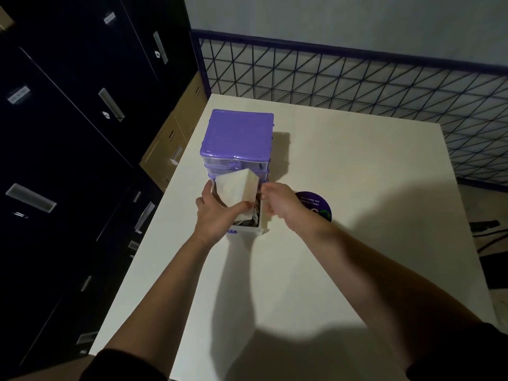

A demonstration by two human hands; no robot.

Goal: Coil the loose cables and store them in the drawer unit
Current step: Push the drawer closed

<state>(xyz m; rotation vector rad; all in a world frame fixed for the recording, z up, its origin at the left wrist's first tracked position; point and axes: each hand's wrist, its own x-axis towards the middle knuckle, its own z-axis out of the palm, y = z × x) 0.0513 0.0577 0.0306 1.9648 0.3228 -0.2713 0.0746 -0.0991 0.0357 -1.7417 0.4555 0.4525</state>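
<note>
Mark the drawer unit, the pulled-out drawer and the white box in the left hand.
drawer unit [238,133]: head view, purple top.
pulled-out drawer [263,220]: head view, right side wall.
white box [238,189]: head view, upper face.
left hand [215,215]: head view, back of hand.

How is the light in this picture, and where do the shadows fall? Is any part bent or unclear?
Head view: light is dim and comes from the left, since the drawer unit throws its shadow right across the white table; a large soft shadow covers the table's near edge; the wide lens bends the wire fence; the left hand and right hand look slightly soft.
</note>
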